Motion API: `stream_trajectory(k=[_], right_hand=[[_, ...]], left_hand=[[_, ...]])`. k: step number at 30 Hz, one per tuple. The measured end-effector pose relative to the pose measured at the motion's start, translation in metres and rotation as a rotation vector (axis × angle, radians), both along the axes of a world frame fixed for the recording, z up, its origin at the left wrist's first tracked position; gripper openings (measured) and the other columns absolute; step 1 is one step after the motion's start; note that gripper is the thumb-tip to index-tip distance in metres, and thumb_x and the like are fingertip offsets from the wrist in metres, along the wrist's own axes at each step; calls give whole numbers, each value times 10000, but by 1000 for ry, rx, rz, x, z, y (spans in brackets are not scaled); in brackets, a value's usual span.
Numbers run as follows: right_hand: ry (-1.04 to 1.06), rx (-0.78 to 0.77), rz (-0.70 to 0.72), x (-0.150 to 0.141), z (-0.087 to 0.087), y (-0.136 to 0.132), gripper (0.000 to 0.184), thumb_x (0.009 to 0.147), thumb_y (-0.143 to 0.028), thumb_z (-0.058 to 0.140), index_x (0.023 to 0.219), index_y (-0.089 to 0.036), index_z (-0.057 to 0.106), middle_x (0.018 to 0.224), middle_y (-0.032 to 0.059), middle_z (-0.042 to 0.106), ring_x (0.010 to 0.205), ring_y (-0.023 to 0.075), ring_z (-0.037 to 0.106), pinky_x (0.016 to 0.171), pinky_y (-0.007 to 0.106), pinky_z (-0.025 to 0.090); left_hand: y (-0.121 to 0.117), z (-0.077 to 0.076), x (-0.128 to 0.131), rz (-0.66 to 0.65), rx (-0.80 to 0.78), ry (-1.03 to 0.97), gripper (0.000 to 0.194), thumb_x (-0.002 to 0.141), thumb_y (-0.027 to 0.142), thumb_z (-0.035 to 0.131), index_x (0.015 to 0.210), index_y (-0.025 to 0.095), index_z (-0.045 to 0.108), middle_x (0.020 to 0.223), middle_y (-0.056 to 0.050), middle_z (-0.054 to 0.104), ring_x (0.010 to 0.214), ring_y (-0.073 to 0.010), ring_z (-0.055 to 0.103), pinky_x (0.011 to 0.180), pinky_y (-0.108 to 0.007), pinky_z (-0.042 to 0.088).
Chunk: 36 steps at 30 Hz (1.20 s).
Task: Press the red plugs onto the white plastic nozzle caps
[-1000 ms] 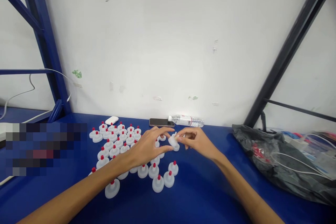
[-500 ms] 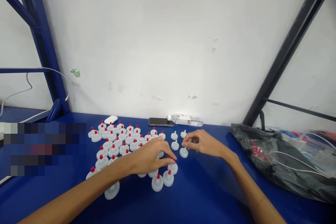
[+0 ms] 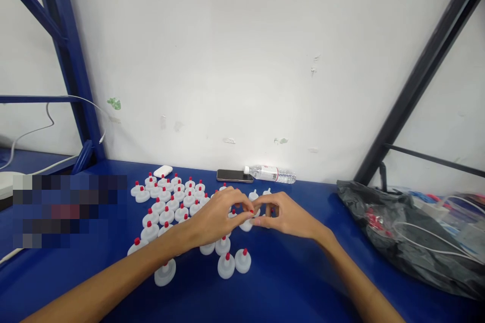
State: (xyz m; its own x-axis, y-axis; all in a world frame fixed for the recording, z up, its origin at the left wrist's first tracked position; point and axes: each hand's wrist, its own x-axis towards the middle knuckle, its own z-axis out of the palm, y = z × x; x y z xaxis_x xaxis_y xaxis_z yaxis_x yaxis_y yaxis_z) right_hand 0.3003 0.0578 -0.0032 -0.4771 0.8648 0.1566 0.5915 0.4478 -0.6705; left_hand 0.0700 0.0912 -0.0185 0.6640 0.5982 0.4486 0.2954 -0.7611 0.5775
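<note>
My left hand (image 3: pixel 223 214) is closed in a pinch at the small red tip of a white nozzle cap (image 3: pixel 246 225). Fingers of my right hand (image 3: pixel 291 216) close in on the same cap from the other side, thumb and forefinger at its edge. The fingers partly hide where each one grips. Behind my fingertips stands a plain white nozzle cap (image 3: pixel 253 195) without red, with another (image 3: pixel 267 191) beside it. Two red-tipped caps, one of them the near cap (image 3: pixel 226 266), stand upright below my left hand.
Many red-tipped caps (image 3: pixel 166 216) spread over the blue table (image 3: pixel 288 282) on the left. Along the wall lie a phone (image 3: pixel 234 176), a water bottle (image 3: pixel 270 173) and a white case (image 3: pixel 163 171). At right, a dark plastic bag (image 3: pixel 401 247) carries small red pieces and cables.
My left hand has moved up with the red-tipped cap, off its spot near the front. My right hand has come left to meet it. A red tip now shows behind my right fingers.
</note>
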Motion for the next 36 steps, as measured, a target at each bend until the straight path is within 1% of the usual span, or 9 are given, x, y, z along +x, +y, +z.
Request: stream_trajectory(k=[5,9,14,19,22,25,27,30,36], right_hand=[[56,-35,-15,-6,-1,0,358,808,-499,814,1033,-223,780,669,-35,658,561,125,546,553,244,385],[84,-2,-54,-6,-4,3,332,889,-522,728,1016,-221,788,629,-24,655,534,136,567,556,256,410],[49,39,-50,-8,-8,4,374,821,-528,802,1054,-238,763,759,-16,705,599,136,572,592,256,419],[5,144,-56,-14,-12,5,292,855,-500,781,940,-224,748,838,-14,714,663,139,571,633,261,420],[12,192,-87,-14,-15,7,298,876,-498,760,987,-222,752,890,2,722,668,142,587,648,269,432],[58,224,-130,-13,-17,8,305,895,-496,735,971,-201,750,941,26,717,626,127,582,628,270,437],[91,214,-150,-14,-18,9,295,899,-481,733,930,-187,739,925,29,712,598,118,563,607,266,431],[129,181,-162,-15,-19,8,262,887,-439,753,907,-178,730,859,15,705,580,110,535,600,258,420],[198,47,-64,-19,-23,9,319,933,-487,687,889,-175,738,843,10,686,577,115,587,582,246,434]], left_hand=[[0,2,-1,53,-11,-49,165,979,385,612,1008,264,721,1016,-10,740,956,-207,664,892,-344,496],[-2,3,0,45,-15,-54,154,959,363,634,987,256,741,988,-13,743,941,-208,661,879,-339,496],[-3,5,1,48,-25,-60,161,959,327,623,992,235,751,1011,-22,755,956,-218,659,884,-347,500],[-4,6,0,56,-37,-50,188,976,331,596,997,234,756,1029,-22,760,979,-215,664,921,-338,490],[-4,5,-1,88,-40,-51,224,963,373,625,1118,252,733,1150,-33,740,1064,-240,652,964,-369,483],[-4,6,-2,116,-51,-49,414,895,442,724,1265,264,672,1261,-53,706,1091,-261,643,959,-399,495],[-2,7,-2,110,-60,-47,478,854,464,775,1276,267,668,1252,-51,708,1062,-254,651,928,-385,510],[2,8,-3,87,-61,-48,485,807,443,838,1239,279,693,1179,-23,727,1027,-234,655,898,-350,511],[8,5,-6,36,-52,-16,553,716,425,917,1210,282,714,1069,-5,717,969,-224,651,830,-318,511]])
